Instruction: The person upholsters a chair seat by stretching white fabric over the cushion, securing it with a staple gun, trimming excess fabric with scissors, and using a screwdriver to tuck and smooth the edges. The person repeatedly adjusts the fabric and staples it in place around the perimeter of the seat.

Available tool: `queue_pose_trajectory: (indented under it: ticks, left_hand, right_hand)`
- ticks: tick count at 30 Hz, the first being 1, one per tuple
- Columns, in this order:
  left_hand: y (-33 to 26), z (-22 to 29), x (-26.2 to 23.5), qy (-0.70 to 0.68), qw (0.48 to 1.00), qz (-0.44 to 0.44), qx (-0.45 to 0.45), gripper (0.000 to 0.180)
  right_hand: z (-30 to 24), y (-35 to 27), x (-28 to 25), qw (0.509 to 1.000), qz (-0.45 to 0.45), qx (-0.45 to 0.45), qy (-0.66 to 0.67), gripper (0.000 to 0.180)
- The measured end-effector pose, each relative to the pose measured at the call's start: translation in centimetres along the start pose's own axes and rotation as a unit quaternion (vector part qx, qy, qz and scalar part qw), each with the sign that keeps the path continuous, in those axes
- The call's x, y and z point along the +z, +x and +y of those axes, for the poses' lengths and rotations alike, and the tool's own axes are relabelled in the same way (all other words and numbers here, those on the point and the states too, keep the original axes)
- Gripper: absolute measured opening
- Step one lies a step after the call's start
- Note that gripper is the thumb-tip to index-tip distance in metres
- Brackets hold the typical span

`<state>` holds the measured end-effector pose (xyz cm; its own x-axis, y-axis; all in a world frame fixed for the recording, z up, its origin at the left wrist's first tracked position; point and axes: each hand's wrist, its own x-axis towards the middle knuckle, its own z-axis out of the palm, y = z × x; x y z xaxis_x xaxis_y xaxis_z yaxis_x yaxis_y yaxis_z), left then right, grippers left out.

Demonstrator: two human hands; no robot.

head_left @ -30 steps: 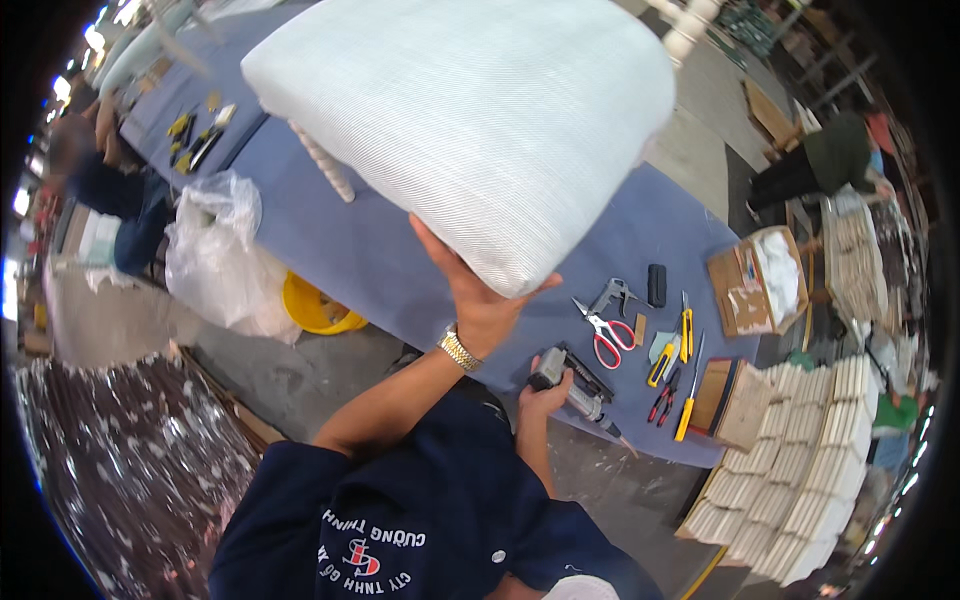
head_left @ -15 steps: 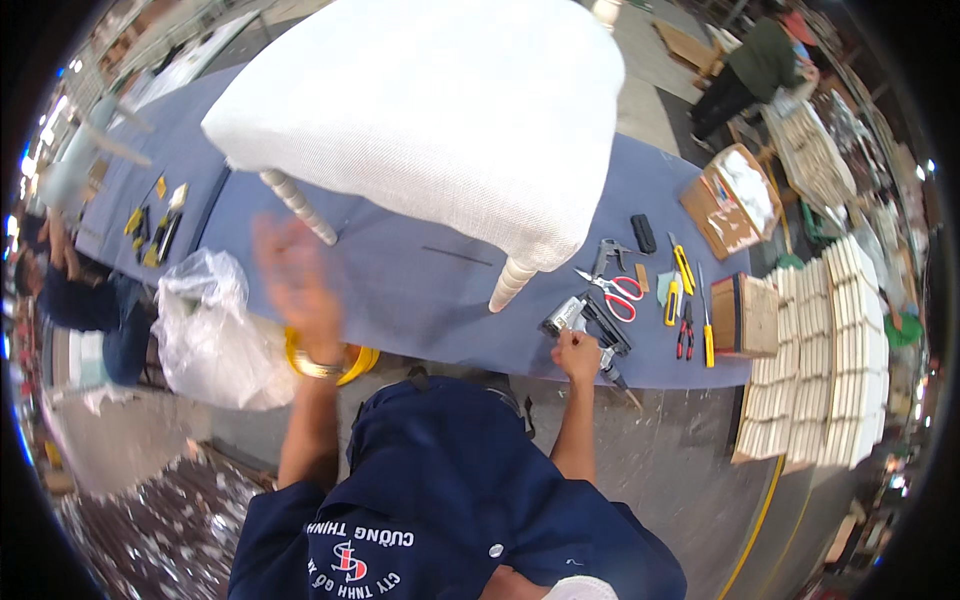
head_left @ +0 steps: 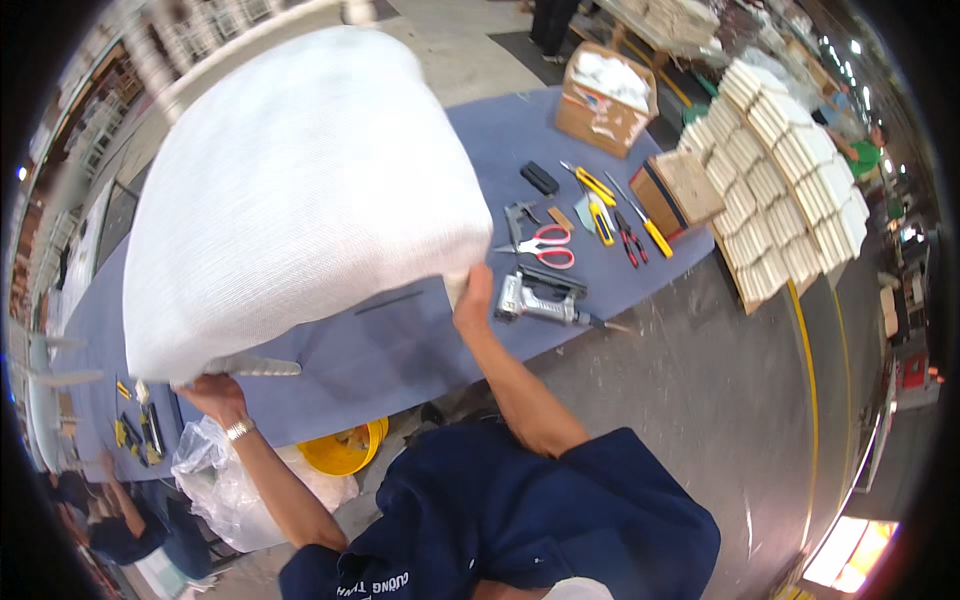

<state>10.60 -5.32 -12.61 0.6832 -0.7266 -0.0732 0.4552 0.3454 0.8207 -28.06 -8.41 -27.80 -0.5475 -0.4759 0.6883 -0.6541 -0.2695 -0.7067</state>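
A chair with a white cloth-covered seat fills the left and middle of the table, its light spindled back at the far side. My left hand is closed at the seat's near left corner, its fingers partly hidden under the edge. Beside it a turned leg sticks out to the right. My right hand wraps round the leg at the near right corner. A pneumatic staple gun lies just right of that hand, with red-handled scissors beyond it.
Yellow cutters, red-and-black pliers and a yellow-handled screwdriver lie on the blue-covered table. Cardboard boxes and stacked white wood pieces stand at right. A yellow bucket and plastic bag are below the near edge.
My right hand has let go of the staple gun and taken the chair's near right leg. My left hand has reached the near left corner. The view has turned.
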Motion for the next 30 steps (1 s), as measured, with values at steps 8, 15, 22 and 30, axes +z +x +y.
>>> queue_pose_trajectory:
  ticks: [8,15,22,30]
  left_hand:
    - [-8.8,-1.4,-3.1,0.069,0.990,0.091,0.082,0.061]
    - [-14.6,-4.4,-5.1,0.286,0.925,0.206,0.141,0.045]
    - [-22.5,-16.8,14.0,0.305,0.917,-0.236,0.103,0.066]
    - [-21.3,-22.0,25.0,0.096,0.927,-0.336,0.134,0.075]
  right_hand:
    - [5.1,13.7,0.5,0.942,-0.267,0.151,0.135,0.040]
    - [32.3,16.2,-14.4,0.866,-0.239,0.123,-0.423,0.057]
    - [35.6,18.2,-18.7,0.836,-0.359,0.394,-0.129,0.029]
    - [7.9,16.3,-21.4,0.754,-0.289,0.429,0.404,0.039]
